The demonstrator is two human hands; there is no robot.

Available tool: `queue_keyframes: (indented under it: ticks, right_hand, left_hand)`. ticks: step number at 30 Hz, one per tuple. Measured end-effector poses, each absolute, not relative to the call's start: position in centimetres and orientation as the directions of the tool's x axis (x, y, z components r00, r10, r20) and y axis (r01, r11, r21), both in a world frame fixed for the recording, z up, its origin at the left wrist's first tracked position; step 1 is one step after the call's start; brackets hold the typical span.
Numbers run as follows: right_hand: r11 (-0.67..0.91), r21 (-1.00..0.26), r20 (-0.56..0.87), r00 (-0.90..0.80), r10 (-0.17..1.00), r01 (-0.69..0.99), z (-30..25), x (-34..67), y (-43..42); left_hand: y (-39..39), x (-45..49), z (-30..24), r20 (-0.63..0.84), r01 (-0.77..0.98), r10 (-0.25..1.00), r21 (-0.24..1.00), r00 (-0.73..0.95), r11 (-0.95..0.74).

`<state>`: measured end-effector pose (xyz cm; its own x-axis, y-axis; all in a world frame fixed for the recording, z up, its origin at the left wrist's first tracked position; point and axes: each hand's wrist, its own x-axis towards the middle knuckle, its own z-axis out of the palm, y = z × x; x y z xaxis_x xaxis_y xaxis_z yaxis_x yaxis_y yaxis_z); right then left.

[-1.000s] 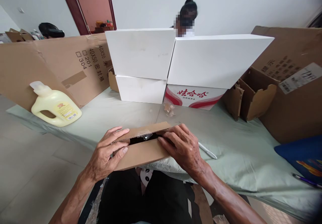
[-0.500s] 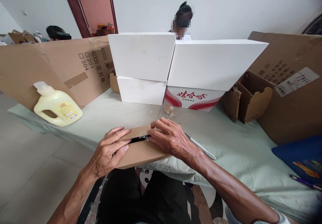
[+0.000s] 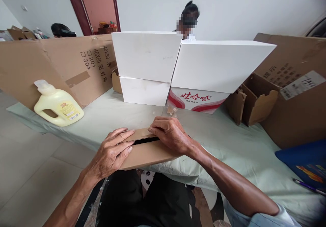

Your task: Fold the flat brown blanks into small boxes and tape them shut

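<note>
A small brown cardboard box (image 3: 150,156) lies at the table's front edge, just above my lap. A dark narrow gap runs along its top, between the flap and the front panel. My left hand (image 3: 112,154) grips the box's left end, with fingers over the flap and thumb on the front panel. At the right side, my right hand (image 3: 170,135) is closed, its fingertips pinching the flap's edge by the gap. What is inside the box is too dark to see. Crumpled clear tape (image 3: 171,110) lies beyond the right hand.
White boxes (image 3: 145,55) stand stacked ahead, with a person (image 3: 190,16) behind them. Large cardboard panels (image 3: 58,60) flank the table. A yellow detergent bottle (image 3: 58,106) is on the left; open cardboard holders (image 3: 262,99), a blue bag (image 3: 303,162) and a pen (image 3: 308,186) are on the right.
My right hand has shifted along the flap and its fingers have curled in more. Shiny tape that showed at the gap is out of sight. My left hand stays on the box.
</note>
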<state>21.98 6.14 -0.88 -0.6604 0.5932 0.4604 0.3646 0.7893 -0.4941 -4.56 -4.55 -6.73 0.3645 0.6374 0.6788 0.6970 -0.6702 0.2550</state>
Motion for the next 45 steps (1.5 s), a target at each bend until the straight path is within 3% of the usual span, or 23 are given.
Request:
queue_keyframes:
  ticks: [4, 9, 14, 17, 28, 34, 41, 45]
  right_hand:
    - [0.640, -0.709, 0.335, -0.657, 0.676, 0.297, -0.1, 21.8, 7.3]
    - [0.332, -0.890, 0.084, -0.606, 0.791, 0.311, -0.2, 21.6, 9.4]
    - [0.128, -0.984, 0.067, -0.415, 0.907, 0.121, -0.7, 21.6, 11.0]
    - [0.100, -0.995, 0.075, -0.460, 0.885, 0.029, -0.6, 21.8, 10.5]
    - [0.237, -0.963, 0.266, -0.548, 0.793, -0.125, 1.1, 23.6, 8.5]
    - [0.281, -0.945, 0.325, -0.588, 0.741, -0.168, 0.6, 23.8, 7.5]
    - [0.317, -0.934, 0.348, -0.634, 0.691, -0.168, 0.1, 23.2, 7.4]
    - [0.328, -0.942, 0.294, -0.646, 0.704, -0.072, -0.2, 23.1, 7.4]
  left_hand:
    - [-4.4, -4.6, -6.5, 0.672, 0.704, 0.628, 0.220, 0.392, -0.675]
    - [-4.6, -4.5, -6.4, 0.668, 0.702, 0.610, 0.181, 0.426, -0.689]
    - [-4.8, -4.6, -6.4, 0.674, 0.691, 0.578, 0.137, 0.460, -0.710]
    - [-3.8, -5.0, -6.4, 0.688, 0.711, 0.574, 0.120, 0.444, -0.693]
    - [-0.2, -4.2, -4.5, 0.750, 0.691, 0.504, 0.088, 0.428, -0.718]
    - [-1.0, -3.2, -3.5, 0.768, 0.633, 0.539, 0.233, 0.346, -0.738]
    - [-0.5, -2.0, -1.1, 0.484, 0.501, 0.856, 0.703, 0.182, -0.505]
    - [0.2, -0.4, 0.1, 0.470, 0.390, 0.879, 0.796, 0.085, -0.463]
